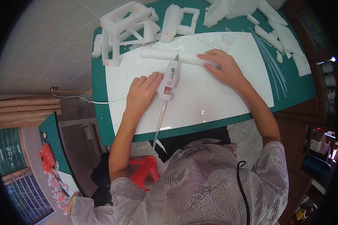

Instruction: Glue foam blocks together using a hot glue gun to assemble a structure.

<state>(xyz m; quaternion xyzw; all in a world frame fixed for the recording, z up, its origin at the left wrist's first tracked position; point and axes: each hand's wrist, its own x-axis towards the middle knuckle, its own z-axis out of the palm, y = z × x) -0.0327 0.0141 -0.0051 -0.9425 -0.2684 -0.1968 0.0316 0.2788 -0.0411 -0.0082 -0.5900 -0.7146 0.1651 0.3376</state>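
Note:
A white hot glue gun [171, 77] lies slanted over the white board, its dark nozzle touching or just over a long white foam strip [165, 53]. My left hand [143, 90] is closed beside its body, around the handle, which is mostly hidden under the fingers. From the gun's rear a clear glue stick [160, 120] points back toward me. At the strip's right end my right hand [226, 69] grips the foam, fingers on top and thumb along the near side. The strip lies flat across the board.
White foam frames [125, 22] stand at the back left of the green table [101, 120]. Foam slabs [287, 35] and clear glue sticks [270, 62] lie on the right. A white cord [101, 102] crosses the left edge. A red stool [144, 168] and another person's sleeve [90, 210] are lower left.

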